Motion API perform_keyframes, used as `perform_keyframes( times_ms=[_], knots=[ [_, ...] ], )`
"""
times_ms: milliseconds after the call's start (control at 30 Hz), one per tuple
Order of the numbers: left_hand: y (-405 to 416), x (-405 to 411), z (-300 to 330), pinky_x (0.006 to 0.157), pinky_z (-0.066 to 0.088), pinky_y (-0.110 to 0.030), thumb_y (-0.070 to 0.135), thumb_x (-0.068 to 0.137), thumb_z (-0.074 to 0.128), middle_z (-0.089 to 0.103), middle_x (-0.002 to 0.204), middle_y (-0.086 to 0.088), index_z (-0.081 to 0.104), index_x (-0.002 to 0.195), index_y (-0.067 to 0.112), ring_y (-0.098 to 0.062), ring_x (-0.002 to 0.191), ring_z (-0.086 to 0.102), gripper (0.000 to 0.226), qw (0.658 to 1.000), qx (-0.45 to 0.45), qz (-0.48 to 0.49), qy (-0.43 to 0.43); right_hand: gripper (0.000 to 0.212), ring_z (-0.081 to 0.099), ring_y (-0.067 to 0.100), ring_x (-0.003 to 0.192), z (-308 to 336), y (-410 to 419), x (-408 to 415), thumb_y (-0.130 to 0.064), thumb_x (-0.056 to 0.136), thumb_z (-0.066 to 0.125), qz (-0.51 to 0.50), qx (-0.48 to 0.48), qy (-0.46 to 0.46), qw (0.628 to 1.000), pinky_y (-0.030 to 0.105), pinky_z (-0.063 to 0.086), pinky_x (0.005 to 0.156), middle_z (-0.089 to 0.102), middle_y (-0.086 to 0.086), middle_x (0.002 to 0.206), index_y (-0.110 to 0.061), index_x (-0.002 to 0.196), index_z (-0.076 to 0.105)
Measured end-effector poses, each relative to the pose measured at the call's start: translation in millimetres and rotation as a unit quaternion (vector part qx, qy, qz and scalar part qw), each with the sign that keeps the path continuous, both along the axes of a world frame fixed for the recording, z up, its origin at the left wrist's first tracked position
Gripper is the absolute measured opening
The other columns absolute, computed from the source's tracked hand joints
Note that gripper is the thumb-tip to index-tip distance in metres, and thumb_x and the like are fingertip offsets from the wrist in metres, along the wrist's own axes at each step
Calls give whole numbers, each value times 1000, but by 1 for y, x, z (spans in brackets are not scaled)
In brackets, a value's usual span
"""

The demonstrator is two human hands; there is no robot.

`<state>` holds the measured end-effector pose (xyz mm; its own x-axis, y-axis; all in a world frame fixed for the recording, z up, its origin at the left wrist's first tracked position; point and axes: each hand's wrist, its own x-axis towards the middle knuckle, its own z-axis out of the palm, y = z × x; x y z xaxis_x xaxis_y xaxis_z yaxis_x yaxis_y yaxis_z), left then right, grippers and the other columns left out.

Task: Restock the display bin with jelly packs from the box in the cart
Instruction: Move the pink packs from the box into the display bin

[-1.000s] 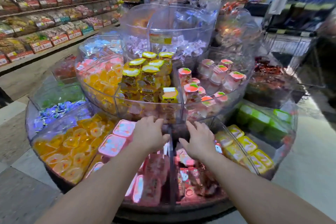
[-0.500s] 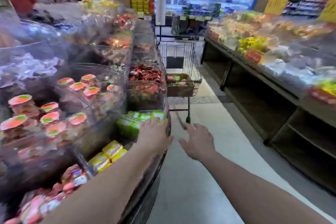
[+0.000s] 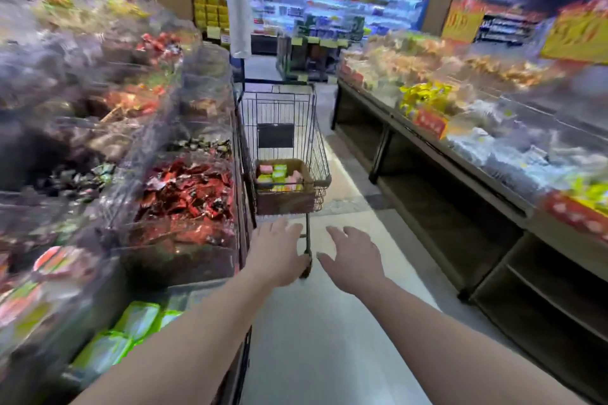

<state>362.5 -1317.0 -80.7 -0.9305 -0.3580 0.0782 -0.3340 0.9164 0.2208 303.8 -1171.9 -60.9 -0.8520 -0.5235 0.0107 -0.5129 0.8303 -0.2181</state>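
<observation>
Both hands are empty, fingers spread: left hand, right hand. The box of jelly packs sits in the cart ahead, well apart from them.

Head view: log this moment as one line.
left hand: open, empty | right hand: open, empty | box: in cart, holding packs | phase: reaching toward cart

Wire cart stands upright in the aisle, just beside the display's right edge. Brown cardboard box sits open-topped at the near end of the cart basket, against its front wire wall. Jelly packs lie loose inside the box, pink and yellow-green mixed, filling it below the rim; print too blurred to read.
</observation>
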Motion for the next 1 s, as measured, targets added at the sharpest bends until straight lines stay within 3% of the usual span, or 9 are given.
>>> perform_keyframes(
  times_ms=[133, 267, 400, 700, 867, 1000],
  knots=[
    [-33, -68, 9, 103, 35, -41, 53, 81, 52, 50, 128, 1, 48, 130, 28, -27, 124, 43, 55, 1000, -11, -5, 10, 55, 39, 28, 130, -5, -30, -74, -51, 89, 48, -16, -11, -12, 1000, 42, 36, 104, 48, 6, 136, -26, 137, 42],
    [-63, -125, -3, 111, 26, -42, 56, 84, 51, 39, 144, 0, 37, 140, 30, -27, 135, 33, 63, 1000, 1, 17, -25, 61, 34, 27, 134, -25, -62, -139, -52, 90, 45, -5, -6, -46, 999, 41, 33, 107, 40, 7, 144, -29, 145, 32],
    [-94, -201, -15, 115, 22, -43, 53, 85, 52, 33, 150, -2, 32, 144, 30, -27, 139, 27, 67, 999, 2, 40, -33, 59, 37, 29, 130, -40, -92, -224, -49, 90, 47, 19, -24, -43, 999, 41, 36, 105, 43, 7, 140, -29, 144, 33],
    [-147, -383, -27, 108, 34, -40, 56, 81, 55, 45, 140, 0, 38, 140, 30, -26, 130, 40, 68, 995, -4, 94, -33, 55, 46, 30, 122, -50, -142, -432, -48, 86, 53, 95, -32, -45, 994, 39, 43, 97, 51, 6, 127, -29, 136, 41],
    [-197, -430, -47, 102, 40, -40, 58, 79, 57, 49, 134, -2, 43, 137, 26, -28, 124, 46, 68, 989, 15, 135, -56, 60, 47, 29, 123, -71, -190, -505, -50, 86, 53, 150, 24, -36, 988, 43, 35, 107, 52, 7, 129, -27, 139, 38],
    [-254, -471, -74, 99, 43, -39, 64, 72, 53, 53, 130, -2, 43, 137, 31, -28, 121, 48, 74, 981, 52, 170, -73, 65, 48, 31, 121, -102, -247, -559, -50, 83, 53, 175, 42, -77, 981, 39, 41, 97, 52, 9, 129, -30, 142, 35]
  ],
)
